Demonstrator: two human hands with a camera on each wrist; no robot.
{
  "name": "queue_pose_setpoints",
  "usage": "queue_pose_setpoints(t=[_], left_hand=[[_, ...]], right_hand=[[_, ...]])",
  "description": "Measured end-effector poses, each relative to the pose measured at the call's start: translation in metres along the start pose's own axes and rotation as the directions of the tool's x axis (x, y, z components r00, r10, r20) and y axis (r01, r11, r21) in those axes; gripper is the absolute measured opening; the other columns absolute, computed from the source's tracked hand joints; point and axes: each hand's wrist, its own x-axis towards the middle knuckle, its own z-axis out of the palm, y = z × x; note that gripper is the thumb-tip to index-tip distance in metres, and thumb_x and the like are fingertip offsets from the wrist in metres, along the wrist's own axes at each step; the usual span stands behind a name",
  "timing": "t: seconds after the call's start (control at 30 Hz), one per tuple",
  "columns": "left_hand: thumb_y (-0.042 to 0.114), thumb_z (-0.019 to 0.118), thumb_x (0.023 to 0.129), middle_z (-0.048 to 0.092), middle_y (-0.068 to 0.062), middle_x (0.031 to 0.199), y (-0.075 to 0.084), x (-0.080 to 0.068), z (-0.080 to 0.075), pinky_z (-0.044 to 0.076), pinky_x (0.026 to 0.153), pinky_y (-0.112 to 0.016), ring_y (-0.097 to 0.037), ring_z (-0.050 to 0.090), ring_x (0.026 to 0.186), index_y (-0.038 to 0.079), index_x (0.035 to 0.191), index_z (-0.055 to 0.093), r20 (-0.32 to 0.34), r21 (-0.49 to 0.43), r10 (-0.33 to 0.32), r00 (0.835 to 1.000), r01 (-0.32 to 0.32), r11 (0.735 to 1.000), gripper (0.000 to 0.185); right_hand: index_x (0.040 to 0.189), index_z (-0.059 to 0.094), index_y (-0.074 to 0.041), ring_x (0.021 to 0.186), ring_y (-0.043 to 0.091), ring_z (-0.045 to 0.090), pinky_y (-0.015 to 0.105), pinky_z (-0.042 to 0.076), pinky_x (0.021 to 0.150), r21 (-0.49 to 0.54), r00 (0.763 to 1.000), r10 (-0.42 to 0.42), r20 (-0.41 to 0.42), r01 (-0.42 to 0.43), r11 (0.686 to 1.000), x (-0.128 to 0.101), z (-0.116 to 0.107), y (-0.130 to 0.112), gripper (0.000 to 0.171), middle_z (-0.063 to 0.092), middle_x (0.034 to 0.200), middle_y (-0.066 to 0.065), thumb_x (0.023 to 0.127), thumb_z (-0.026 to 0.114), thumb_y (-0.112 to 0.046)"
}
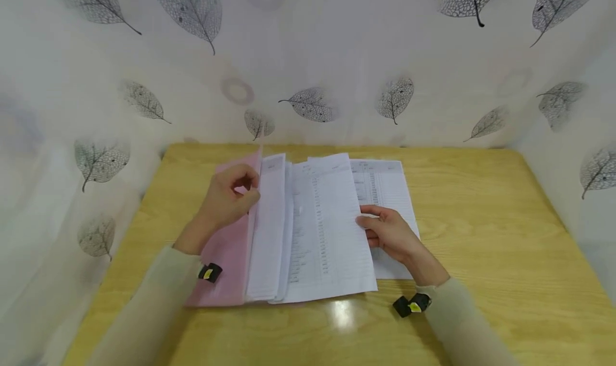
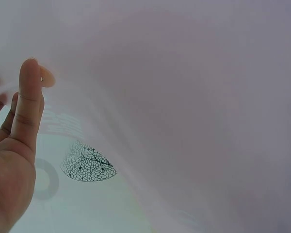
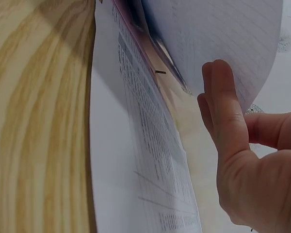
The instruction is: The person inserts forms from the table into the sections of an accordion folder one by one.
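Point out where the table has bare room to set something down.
Bare table runs right of the flat sheet to the right edge. A narrower strip lies left of the pink folder, and another along the near edge below the pages. The middle is crowded: folder, pages, left hand and right hand.

Pink folder (image 1: pixel 226 259); white printed sheets (image 1: pixel 322 237); yellowish wood-grain table (image 1: pixel 481 237); pale backdrop (image 1: pixel 337 50), grey leaf print.

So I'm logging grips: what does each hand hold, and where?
The left hand holds the pink folder cover at its upper edge; the right hand pinches the printed sheet at its right edge.
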Motion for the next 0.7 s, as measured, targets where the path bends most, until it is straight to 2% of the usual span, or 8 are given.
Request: queue_pose_setpoints(t=[0.1, 0.27, 0.43, 0.7], left_hand=[[-0.003, 0.059, 0.080, 0.062, -0.007, 0.081, 0.000, -0.005, 0.000, 0.053, 0.061, -0.021, -0.010, 0.060, 0.074, 0.005, 0.086, 0.063, 0.003, 0.008, -0.005, 1.000, 0.005, 1.000, 0.011], [-0.004, 0.059, 0.080, 0.063, -0.008, 0.080, -0.001, -0.009, 0.002, 0.054, 0.059, -0.022, -0.010, 0.061, 0.073, 0.006, 0.086, 0.063, 0.007, -0.003, -0.006, 1.000, 0.006, 1.000, 0.012], [-0.003, 0.059, 0.079, 0.062, -0.009, 0.080, 0.000, -0.007, 0.002, 0.054, 0.060, -0.021, -0.010, 0.061, 0.073, 0.006, 0.086, 0.063, 0.003, -0.015, 0.017, 1.000, -0.017, 1.000, 0.012], [-0.003, 0.060, 0.077, 0.061, -0.005, 0.081, 0.004, -0.002, 0.000, 0.053, 0.061, -0.021, -0.011, 0.060, 0.073, 0.007, 0.086, 0.062, -0.004, 0.015, 0.036, 0.999, -0.036, 0.999, 0.013]], right_hand=[[0.154, 0.039, 0.009, 0.082, 0.013, 0.078, 0.027, 0.063, 0.070, 0.016, 1.000, 0.008, 0.002, -0.008, 1.000, -0.001, 0.005, 0.001, 0.053, 0.079, 0.102, 0.004, 0.107, 0.054, -0.011], [0.154, 0.038, 0.010, 0.082, 0.014, 0.078, 0.029, 0.063, 0.070, 0.044, 1.000, 0.000, -0.027, 0.001, 0.999, -0.003, 0.007, 0.001, 0.054, 0.078, 0.102, 0.003, 0.107, 0.054, -0.010], [0.153, 0.040, 0.010, 0.082, 0.013, 0.078, 0.028, 0.063, 0.070, 0.056, 0.998, -0.010, -0.060, 0.013, 0.998, -0.004, 0.009, 0.001, 0.052, 0.078, 0.101, 0.002, 0.107, 0.054, -0.011], [0.153, 0.040, 0.009, 0.081, 0.013, 0.078, 0.028, 0.063, 0.070, 0.050, 0.999, -0.016, -0.038, 0.018, 0.999, -0.004, 0.017, 0.003, 0.052, 0.078, 0.101, 0.004, 0.107, 0.054, -0.011]])
